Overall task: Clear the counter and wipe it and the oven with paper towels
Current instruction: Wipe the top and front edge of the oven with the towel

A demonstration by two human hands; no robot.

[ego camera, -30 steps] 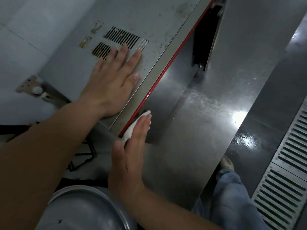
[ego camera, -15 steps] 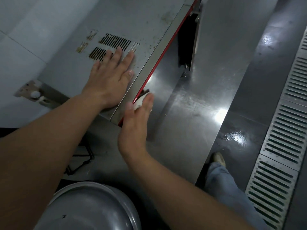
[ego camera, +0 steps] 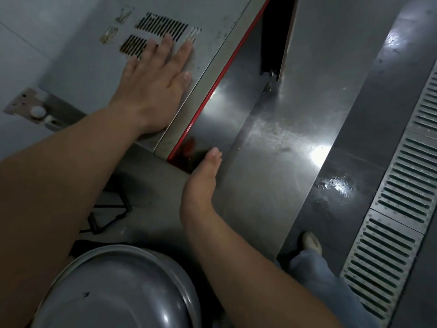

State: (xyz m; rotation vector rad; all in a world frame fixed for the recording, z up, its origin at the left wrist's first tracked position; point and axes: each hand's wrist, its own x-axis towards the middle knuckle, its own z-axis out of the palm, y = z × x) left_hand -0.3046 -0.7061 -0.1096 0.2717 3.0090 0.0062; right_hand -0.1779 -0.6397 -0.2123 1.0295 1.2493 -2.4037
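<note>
Your right hand (ego camera: 201,183) is sliding down the grey steel oven's (ego camera: 208,22) dark front by its red-trimmed corner; white paper towel now hidden behind the palm, grip unclear. Flat left hand (ego camera: 153,84) is still bracing on top. Front wipe progressing.

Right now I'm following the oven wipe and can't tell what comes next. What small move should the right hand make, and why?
Probably slide the right hand up along the oven front, following the red trim. It sits at the trim's lower corner, fingers straight against the dark front face, so most of that face lies ahead. The left hand lies flat on the oven's top, bracing. No paper towel shows; it may be under the palm.
</note>
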